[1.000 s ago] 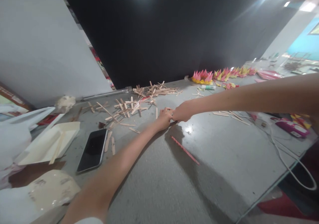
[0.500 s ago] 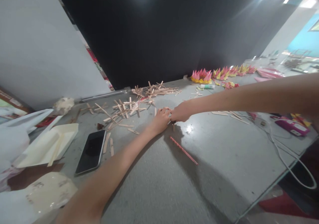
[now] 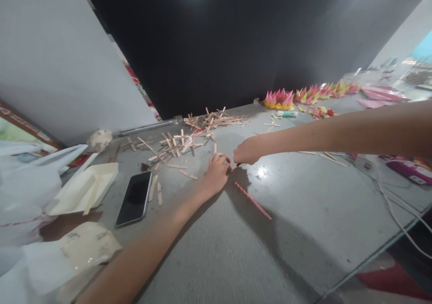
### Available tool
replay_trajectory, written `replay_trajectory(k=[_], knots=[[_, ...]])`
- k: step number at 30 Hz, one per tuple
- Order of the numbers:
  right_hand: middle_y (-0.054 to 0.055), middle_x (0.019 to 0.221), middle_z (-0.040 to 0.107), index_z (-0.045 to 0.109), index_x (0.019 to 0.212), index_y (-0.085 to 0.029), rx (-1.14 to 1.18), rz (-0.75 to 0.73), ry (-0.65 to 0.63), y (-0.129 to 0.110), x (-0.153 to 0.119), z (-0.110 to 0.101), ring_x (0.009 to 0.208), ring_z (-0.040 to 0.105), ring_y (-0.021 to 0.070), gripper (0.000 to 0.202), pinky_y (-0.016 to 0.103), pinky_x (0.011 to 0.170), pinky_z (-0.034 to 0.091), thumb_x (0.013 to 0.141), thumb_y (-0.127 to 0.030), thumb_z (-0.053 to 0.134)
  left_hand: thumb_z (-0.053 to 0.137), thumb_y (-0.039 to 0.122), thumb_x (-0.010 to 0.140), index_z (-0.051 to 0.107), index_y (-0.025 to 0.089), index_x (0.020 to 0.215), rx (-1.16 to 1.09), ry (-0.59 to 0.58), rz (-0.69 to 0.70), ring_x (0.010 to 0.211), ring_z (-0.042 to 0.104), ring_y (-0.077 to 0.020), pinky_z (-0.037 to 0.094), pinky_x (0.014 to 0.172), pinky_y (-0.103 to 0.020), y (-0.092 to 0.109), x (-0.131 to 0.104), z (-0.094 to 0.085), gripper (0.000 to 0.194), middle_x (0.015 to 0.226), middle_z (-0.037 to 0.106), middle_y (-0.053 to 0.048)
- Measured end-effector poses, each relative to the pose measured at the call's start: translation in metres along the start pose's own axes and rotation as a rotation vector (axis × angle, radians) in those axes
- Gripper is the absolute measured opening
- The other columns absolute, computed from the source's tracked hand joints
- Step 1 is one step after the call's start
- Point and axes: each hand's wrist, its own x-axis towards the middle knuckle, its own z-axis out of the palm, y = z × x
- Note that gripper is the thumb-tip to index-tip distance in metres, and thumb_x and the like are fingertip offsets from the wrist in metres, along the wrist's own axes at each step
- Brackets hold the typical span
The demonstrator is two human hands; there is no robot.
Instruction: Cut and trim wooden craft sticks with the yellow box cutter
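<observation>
My left hand rests on the grey table with its fingers curled down over a wooden craft stick, whose end sticks out past them. Just right of it, my right hand is closed in a fist-like grip low over the table. A small dark bit shows under its fingers, but what it holds is hidden. A narrow gap separates the two hands. A thin red-and-white striped stick lies on the table just in front of them.
Behind the hands lies a heap of craft sticks, some crossed. A phone, a pale tray and plastic bags sit left. Pink-yellow folded paper pieces and a glue stick are at back right, a white cable at right.
My hands have drawn slightly apart; before, their fingers met. The view has shifted a little, moving the table things rightward in the picture. The striped stick stays on the table.
</observation>
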Motion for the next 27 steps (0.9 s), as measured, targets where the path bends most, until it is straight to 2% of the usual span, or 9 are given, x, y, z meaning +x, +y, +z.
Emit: replay_trajectory(k=[4, 7, 13, 16, 19, 22, 24, 27], knots=[[0.007, 0.085, 0.073, 0.079, 0.090, -0.015, -0.062, -0.013, -0.124, -0.006, -0.003, -0.009, 0.084, 0.068, 0.0223, 0.019, 0.032, 0.072, 0.045, 0.079, -0.001, 0.073, 0.047, -0.011, 0.069, 0.078, 0.020, 0.082, -0.151, -0.019, -0.205, 0.123, 0.056, -0.0285, 0.040, 0.101, -0.049, 0.013, -0.006, 0.003, 0.046, 0.118, 0.073, -0.007], [0.009, 0.085, 0.073, 0.079, 0.091, -0.014, -0.108, -0.013, -0.175, -0.012, -0.006, -0.015, 0.082, 0.067, 0.0227, 0.022, 0.032, 0.070, 0.043, 0.079, 0.002, 0.070, 0.046, -0.011, 0.066, 0.080, 0.022, 0.084, -0.192, -0.025, -0.311, 0.121, 0.057, -0.0289, 0.039, 0.101, -0.049, 0.018, -0.005, 0.002, 0.050, 0.114, 0.075, -0.007], [0.013, 0.090, 0.075, 0.081, 0.102, -0.013, -0.134, -0.002, -0.210, -0.017, -0.012, -0.022, 0.082, 0.068, 0.0237, 0.024, 0.032, 0.069, 0.042, 0.090, -0.004, 0.062, 0.050, -0.008, 0.070, 0.082, 0.022, 0.083, -0.179, -0.036, -0.333, 0.119, 0.058, -0.0291, 0.040, 0.103, -0.049, 0.028, -0.005, 0.002, 0.045, 0.111, 0.076, -0.007], [0.015, 0.092, 0.076, 0.081, 0.103, -0.012, -0.119, 0.002, -0.208, -0.018, -0.012, -0.023, 0.082, 0.068, 0.0242, 0.023, 0.033, 0.070, 0.042, 0.090, -0.005, 0.063, 0.055, -0.003, 0.073, 0.085, 0.026, 0.086, -0.205, -0.058, -0.335, 0.119, 0.059, -0.0284, 0.039, 0.107, -0.049, 0.030, -0.007, 0.003, 0.044, 0.112, 0.076, -0.006], [0.013, 0.090, 0.075, 0.081, 0.100, -0.013, -0.086, 0.011, -0.182, -0.018, -0.012, -0.021, 0.079, 0.067, 0.0230, 0.020, 0.032, 0.070, 0.042, 0.089, -0.006, 0.065, 0.057, 0.002, 0.080, 0.086, 0.028, 0.084, -0.213, -0.012, -0.373, 0.119, 0.059, -0.0284, 0.039, 0.109, -0.049, 0.028, -0.006, 0.003, 0.040, 0.112, 0.075, -0.006], [0.011, 0.083, 0.073, 0.080, 0.092, -0.013, -0.033, 0.019, -0.138, -0.016, -0.014, -0.018, 0.074, 0.065, 0.0211, 0.018, 0.032, 0.069, 0.042, 0.088, -0.006, 0.064, 0.062, 0.011, 0.089, 0.085, 0.025, 0.087, -0.132, 0.070, -0.394, 0.119, 0.059, -0.0311, 0.040, 0.106, -0.051, 0.025, -0.004, 0.002, 0.027, 0.109, 0.074, -0.009], [0.009, 0.080, 0.072, 0.079, 0.089, -0.013, 0.023, 0.015, -0.103, -0.014, -0.016, -0.016, 0.071, 0.063, 0.0194, 0.017, 0.030, 0.068, 0.042, 0.089, -0.007, 0.064, 0.068, 0.025, 0.093, 0.082, 0.022, 0.092, -0.064, 0.081, -0.387, 0.115, 0.060, -0.0334, 0.041, 0.101, -0.051, 0.026, -0.003, 0.003, 0.015, 0.106, 0.074, -0.011], [0.007, 0.080, 0.072, 0.078, 0.092, -0.014, 0.144, 0.005, -0.047, -0.005, -0.022, -0.008, 0.070, 0.060, 0.0161, 0.015, 0.027, 0.066, 0.041, 0.093, -0.013, 0.063, 0.074, 0.044, 0.093, 0.078, 0.020, 0.094, 0.019, 0.096, -0.333, 0.113, 0.060, -0.0343, 0.042, 0.097, -0.049, 0.031, -0.004, 0.008, 0.025, 0.104, 0.072, -0.012]])
